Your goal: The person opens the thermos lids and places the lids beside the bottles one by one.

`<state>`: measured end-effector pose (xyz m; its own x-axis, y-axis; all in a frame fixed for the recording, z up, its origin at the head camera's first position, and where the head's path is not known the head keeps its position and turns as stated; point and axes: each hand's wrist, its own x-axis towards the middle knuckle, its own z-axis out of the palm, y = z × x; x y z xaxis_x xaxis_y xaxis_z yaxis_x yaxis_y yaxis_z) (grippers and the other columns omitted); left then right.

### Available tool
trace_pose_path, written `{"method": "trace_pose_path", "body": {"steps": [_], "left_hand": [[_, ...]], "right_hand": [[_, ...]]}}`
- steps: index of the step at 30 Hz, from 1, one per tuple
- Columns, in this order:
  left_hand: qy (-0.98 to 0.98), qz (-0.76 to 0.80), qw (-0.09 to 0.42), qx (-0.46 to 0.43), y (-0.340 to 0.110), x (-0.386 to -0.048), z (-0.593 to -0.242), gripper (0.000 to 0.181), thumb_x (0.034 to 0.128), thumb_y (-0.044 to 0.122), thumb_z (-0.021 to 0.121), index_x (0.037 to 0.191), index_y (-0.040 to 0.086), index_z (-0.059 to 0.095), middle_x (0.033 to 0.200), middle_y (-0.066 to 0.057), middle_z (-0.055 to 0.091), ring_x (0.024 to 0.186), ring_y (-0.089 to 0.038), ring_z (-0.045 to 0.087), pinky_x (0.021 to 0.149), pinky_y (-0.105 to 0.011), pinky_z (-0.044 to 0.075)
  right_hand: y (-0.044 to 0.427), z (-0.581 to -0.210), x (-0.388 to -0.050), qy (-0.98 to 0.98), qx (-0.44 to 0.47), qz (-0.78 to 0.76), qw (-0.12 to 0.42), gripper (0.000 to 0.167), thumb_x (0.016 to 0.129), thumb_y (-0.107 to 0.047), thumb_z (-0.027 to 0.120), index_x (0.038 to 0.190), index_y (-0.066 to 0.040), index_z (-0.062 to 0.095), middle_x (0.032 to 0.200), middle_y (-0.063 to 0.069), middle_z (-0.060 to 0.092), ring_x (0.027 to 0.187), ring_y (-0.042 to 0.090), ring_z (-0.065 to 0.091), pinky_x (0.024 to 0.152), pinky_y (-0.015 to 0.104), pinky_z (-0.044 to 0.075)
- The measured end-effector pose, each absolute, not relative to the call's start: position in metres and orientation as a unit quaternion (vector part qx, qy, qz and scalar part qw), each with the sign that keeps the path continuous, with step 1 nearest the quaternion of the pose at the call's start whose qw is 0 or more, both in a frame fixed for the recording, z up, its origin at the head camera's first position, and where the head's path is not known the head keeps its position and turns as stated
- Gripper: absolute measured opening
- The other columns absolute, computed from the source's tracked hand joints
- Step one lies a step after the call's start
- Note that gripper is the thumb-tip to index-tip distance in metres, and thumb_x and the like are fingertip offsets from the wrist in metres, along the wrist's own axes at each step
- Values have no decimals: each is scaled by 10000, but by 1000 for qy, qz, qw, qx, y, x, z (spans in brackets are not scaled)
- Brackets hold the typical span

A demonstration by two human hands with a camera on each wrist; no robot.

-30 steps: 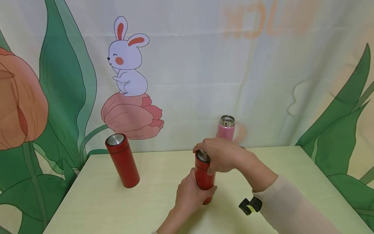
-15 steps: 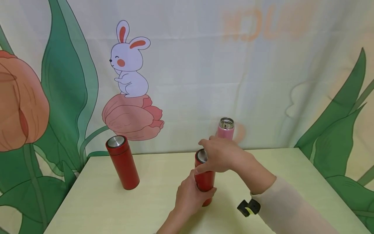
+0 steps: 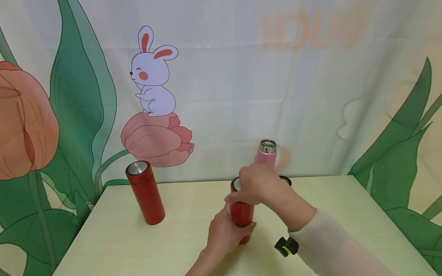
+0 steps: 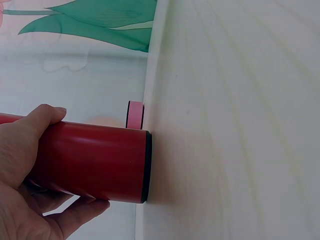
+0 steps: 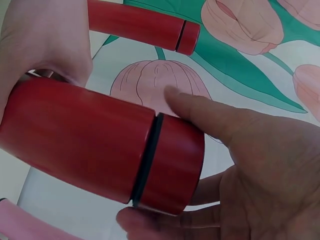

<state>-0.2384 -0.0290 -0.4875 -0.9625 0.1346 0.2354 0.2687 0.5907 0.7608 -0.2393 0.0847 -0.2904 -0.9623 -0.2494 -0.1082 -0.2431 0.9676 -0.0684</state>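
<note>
My left hand (image 3: pixel 226 230) grips the lower body of an upright red thermos flask (image 3: pixel 243 214). In the left wrist view, the flask's black-edged base (image 4: pixel 146 167) meets the table. My right hand (image 3: pixel 259 186) is round the flask's red lid (image 5: pixel 172 165), its palm to the right. The right wrist view shows the right thumb (image 5: pixel 210 115) slightly off the lid, while the fingers curl past its other side. A dark band (image 5: pixel 145 160) runs between lid and body. The lid's silver top is partly hidden by the right hand in the head view.
A second red thermos flask (image 3: pixel 146 195), with its lid on, stands on the left of the pale table (image 3: pixel 186 226). Behind the right hand is a lidless pink flask (image 3: pixel 267 155). A pink lid (image 4: pixel 135 115) lies near it. A printed curtain (image 3: pixel 221 84) hangs behind the table.
My right hand has turned about the lid; its fingers first opened out, and now the back of the hand covers more of the top. The left hand keeps its grip.
</note>
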Motion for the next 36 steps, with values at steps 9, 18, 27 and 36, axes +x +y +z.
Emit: {"method": "trace_pose_path", "body": {"steps": [9, 18, 27, 36], "left_hand": [[-887, -445, 71, -105, -26, -243, -485, 686, 795, 490, 850, 1331, 215, 523, 1095, 60, 729, 941, -129, 696, 800, -355, 561], [-887, -444, 73, -104, -25, -244, -485, 681, 799, 485, 852, 1311, 169, 532, 1108, 29, 732, 950, -150, 701, 813, -383, 569], [-895, -431, 62, -97, -25, -245, -484, 651, 798, 508, 844, 1249, 155, 536, 1094, 25, 722, 951, -152, 689, 796, -380, 573], [-896, -431, 55, -90, -24, -246, -484, 633, 793, 513, 843, 1226, 160, 544, 1082, 32, 721, 947, -155, 687, 799, -386, 571]], "right_hand": [[84, -291, -248, 988, -127, -57, 67, 345, 841, -415, 803, 768, -118, 642, 711, 20, 647, 691, 192, 615, 565, 294, 504], [85, -290, -251, 986, -138, -59, 67, 332, 825, -382, 824, 759, -112, 642, 736, 35, 647, 719, 203, 609, 566, 295, 502], [86, -289, -254, 983, -158, -55, 70, 341, 822, -373, 846, 841, -91, 655, 734, 23, 641, 743, 206, 613, 609, 300, 529], [86, -287, -255, 980, -161, -68, 92, 387, 799, -339, 885, 966, -67, 666, 826, 32, 657, 787, 209, 632, 639, 304, 573]]}}
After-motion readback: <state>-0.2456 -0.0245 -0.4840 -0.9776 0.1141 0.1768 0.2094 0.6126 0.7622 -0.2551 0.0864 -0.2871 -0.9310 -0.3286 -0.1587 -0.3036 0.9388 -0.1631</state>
